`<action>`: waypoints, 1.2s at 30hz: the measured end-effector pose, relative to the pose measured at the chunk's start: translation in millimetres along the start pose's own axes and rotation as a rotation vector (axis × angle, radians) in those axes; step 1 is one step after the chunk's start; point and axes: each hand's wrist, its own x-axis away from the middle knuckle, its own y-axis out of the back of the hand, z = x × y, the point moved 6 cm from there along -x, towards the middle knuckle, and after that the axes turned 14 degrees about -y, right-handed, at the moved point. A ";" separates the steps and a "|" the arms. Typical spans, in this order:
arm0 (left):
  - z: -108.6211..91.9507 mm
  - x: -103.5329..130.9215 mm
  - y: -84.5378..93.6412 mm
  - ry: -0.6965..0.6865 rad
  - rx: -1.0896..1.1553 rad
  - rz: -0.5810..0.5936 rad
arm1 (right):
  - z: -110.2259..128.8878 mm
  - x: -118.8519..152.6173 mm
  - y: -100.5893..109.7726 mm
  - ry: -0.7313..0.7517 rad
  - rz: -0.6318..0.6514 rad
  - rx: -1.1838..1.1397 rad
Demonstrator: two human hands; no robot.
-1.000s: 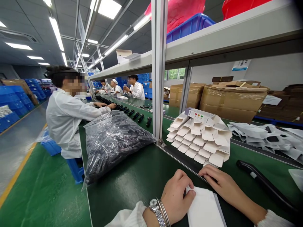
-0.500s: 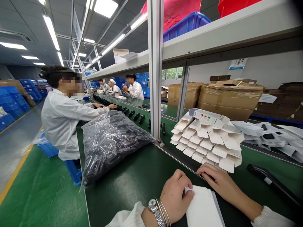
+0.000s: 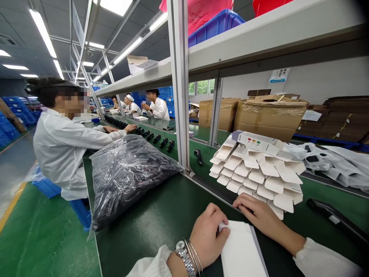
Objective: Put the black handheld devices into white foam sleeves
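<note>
My left hand, with a watch and bangles on the wrist, is closed at the far left corner of a stack of white sheets. Its thumb lies on the top sheet, and the curled fingertips are partly hidden. Just right of the sheets, my right hand rests with loosely bent fingers by the metal strip along the bench, holding nothing I can see. Beyond it stands a pile of white folding boxes with open flaps. One printed box lies across the top.
A clear plastic bag of dark parts fills the bench's left side, near a metal post. A black handle-like object lies at right, beside white bags. A co-worker sits at left by a row of black devices.
The view has shifted, so most things sit further left in the picture. Both hands keep nearly the same pose by the white sheets. A black part beside the post shows more fully.
</note>
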 end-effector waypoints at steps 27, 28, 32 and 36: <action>-1.4 -1.7 -1.0 0.006 0.004 0.034 | -5.6 -2.7 -1.1 0.026 -0.027 -0.002; -1.4 -1.9 -1.0 0.006 0.001 0.035 | -4.8 -2.4 -0.9 0.029 -0.029 -0.004; -1.4 -2.7 -0.7 0.001 0.000 0.038 | 0.1 -0.3 2.4 0.019 -0.042 -0.008; -1.7 -3.0 -0.7 -0.002 -0.005 0.037 | 5.3 1.9 5.3 0.009 -0.037 -0.002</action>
